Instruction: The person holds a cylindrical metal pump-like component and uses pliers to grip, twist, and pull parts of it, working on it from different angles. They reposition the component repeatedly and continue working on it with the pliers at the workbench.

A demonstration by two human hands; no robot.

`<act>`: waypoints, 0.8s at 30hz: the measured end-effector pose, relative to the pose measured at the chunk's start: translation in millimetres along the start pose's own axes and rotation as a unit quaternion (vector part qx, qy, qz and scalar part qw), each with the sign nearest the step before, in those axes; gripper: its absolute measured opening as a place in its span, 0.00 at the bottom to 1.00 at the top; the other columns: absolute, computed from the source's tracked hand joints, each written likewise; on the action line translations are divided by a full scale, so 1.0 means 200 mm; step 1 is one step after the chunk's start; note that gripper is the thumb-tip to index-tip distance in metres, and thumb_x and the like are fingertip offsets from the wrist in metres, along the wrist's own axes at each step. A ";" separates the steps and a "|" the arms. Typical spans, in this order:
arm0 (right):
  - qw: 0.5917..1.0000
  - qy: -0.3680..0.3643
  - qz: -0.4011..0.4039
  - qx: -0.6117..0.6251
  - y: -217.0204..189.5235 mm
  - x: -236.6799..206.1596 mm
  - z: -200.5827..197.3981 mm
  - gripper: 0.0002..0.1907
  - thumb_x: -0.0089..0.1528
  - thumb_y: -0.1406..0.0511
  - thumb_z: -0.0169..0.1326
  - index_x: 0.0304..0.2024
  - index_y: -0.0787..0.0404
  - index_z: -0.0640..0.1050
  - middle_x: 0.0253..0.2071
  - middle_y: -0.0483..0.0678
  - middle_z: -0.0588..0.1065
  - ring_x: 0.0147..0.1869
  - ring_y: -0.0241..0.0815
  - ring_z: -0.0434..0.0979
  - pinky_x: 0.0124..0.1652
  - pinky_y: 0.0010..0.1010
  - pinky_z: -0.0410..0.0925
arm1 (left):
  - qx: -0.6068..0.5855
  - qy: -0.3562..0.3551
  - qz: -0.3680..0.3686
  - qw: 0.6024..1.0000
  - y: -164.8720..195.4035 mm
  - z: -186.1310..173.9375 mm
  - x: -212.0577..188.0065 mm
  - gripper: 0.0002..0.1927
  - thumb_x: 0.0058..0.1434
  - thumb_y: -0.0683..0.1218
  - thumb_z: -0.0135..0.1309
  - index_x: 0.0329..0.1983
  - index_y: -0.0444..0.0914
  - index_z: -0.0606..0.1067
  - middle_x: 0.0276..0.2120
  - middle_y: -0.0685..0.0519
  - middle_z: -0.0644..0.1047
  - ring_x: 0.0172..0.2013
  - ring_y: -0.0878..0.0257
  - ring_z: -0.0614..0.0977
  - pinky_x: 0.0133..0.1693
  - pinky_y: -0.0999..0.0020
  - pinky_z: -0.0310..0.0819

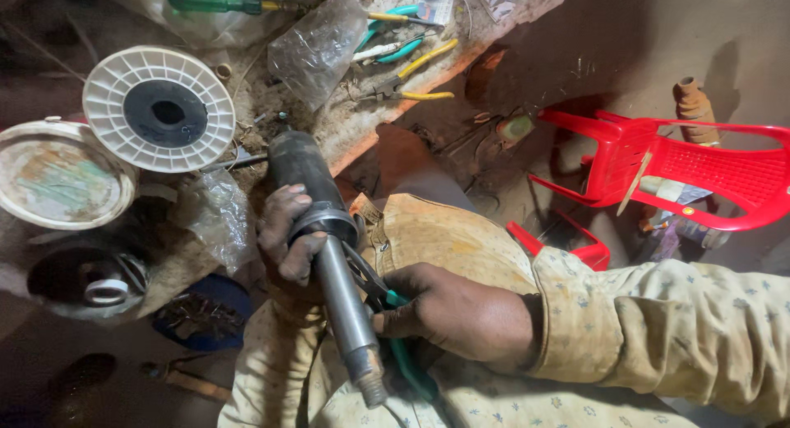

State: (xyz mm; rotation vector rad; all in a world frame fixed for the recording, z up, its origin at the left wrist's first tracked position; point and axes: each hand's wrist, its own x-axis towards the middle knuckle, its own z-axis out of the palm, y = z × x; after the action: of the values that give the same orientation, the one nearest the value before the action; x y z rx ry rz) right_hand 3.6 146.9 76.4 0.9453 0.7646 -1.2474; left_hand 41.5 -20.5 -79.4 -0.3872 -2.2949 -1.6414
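My left hand [288,239] grips a dark metal motor shaft assembly [325,247] around its ring-shaped collar, with the dark cylinder end resting near the bench edge and the threaded steel end pointing toward me. My right hand [457,313] holds green-handled pliers [395,313], whose jaws touch the shaft just below the collar. Both sleeves are yellowish with a small flower print.
A white plastic wire spool [159,109] and a worn round lid [58,174] sit at the left. A green-handled screwdriver [218,0], yellow and teal pliers [411,66] and plastic bags [317,45] lie on the dirty bench. A red plastic chair [683,169] stands at right.
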 end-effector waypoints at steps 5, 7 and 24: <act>0.987 0.068 -0.043 -0.136 0.03 0.04 0.01 0.14 0.65 0.66 0.54 0.51 0.66 0.78 0.35 0.45 0.78 0.37 0.33 0.75 0.39 0.28 0.71 | 0.008 -0.016 0.019 1.000 -0.02 -0.01 -0.01 0.27 0.59 0.39 0.68 0.50 0.42 0.61 0.53 0.41 0.69 0.55 0.42 0.76 0.59 0.40 0.76; 0.995 0.074 -0.020 -0.059 0.04 0.06 0.03 0.15 0.64 0.66 0.54 0.51 0.66 0.78 0.35 0.44 0.77 0.37 0.33 0.74 0.40 0.28 0.70 | 0.016 -0.013 0.022 1.000 -0.03 -0.02 -0.01 0.27 0.60 0.40 0.69 0.50 0.42 0.61 0.53 0.42 0.69 0.55 0.41 0.77 0.59 0.41 0.77; 0.995 0.093 -0.013 0.020 0.12 0.18 0.11 0.11 0.63 0.67 0.52 0.46 0.66 0.78 0.33 0.46 0.78 0.33 0.34 0.76 0.36 0.28 0.71 | -0.001 0.010 0.040 0.999 -0.10 -0.08 -0.12 0.27 0.64 0.39 0.68 0.56 0.42 0.63 0.56 0.42 0.69 0.55 0.41 0.77 0.58 0.40 0.78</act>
State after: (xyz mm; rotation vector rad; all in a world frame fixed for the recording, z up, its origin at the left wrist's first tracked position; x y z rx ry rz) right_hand 32.0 113.7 58.5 1.0983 0.9033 -1.2118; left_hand 57.5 -42.6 -100.9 -0.4548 -2.2335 -1.6035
